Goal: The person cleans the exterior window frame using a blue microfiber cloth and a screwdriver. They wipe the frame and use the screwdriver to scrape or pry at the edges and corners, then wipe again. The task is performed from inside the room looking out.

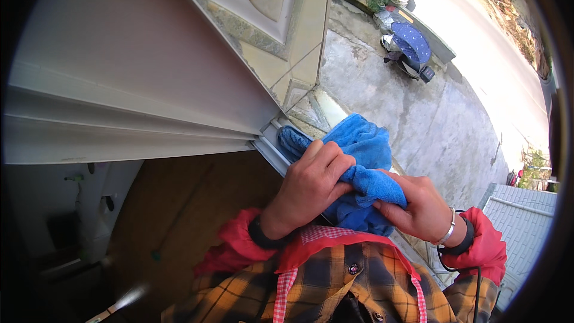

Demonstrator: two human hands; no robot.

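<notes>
A blue terry cloth [365, 139] is bunched between both hands, just in front of my chest. My left hand [309, 184] grips its folds from the left, with the thumb and fingers pressed into the fabric. On the other side my right hand [419, 206] pinches a rolled part of the cloth between thumb and fingers. A darker, wet-looking blue bit of cloth [291, 141] lies by the white metal frame [272, 150] beyond my left hand. Whether it belongs to the same cloth is hidden behind my fingers.
Pale panels [134, 112] stand at the left above a dark room with a brown floor [193, 206]. A tiled wall [298, 60] rises ahead. Outside lie a concrete yard [372, 85] and a parked scooter with a blue cover [410, 42]. A white tiled surface [520, 220] is at right.
</notes>
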